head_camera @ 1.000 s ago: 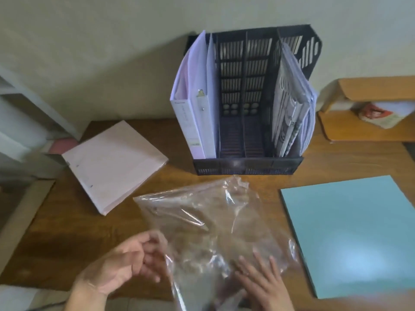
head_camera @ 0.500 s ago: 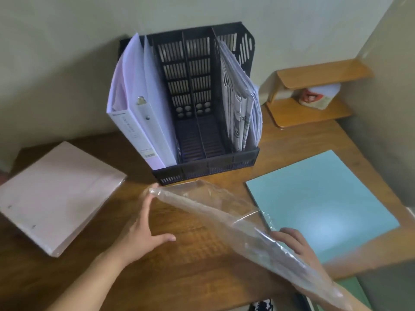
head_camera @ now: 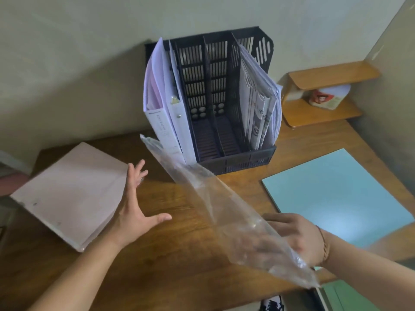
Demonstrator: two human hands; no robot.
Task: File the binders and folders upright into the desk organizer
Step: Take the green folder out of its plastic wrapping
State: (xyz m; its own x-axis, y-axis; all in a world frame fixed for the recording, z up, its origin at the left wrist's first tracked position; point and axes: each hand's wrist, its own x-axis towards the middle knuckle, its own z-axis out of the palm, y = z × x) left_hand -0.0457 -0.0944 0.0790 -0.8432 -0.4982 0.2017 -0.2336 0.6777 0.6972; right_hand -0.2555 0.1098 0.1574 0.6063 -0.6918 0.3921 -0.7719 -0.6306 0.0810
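The right hand, lower right, has its grip closed on a clear sleeve slanting up toward the organizer at upper centre. The left hand, grip released with fingers spread, hovers beside the pink binder lying flat at left. A blue folder lies flat on the desk at right.

My forearms are bare to the edge of view, with no sleeves showing. My right hand carries a thin brownish bracelet at the wrist. My left hand wears no ring, watch or band that I can see.
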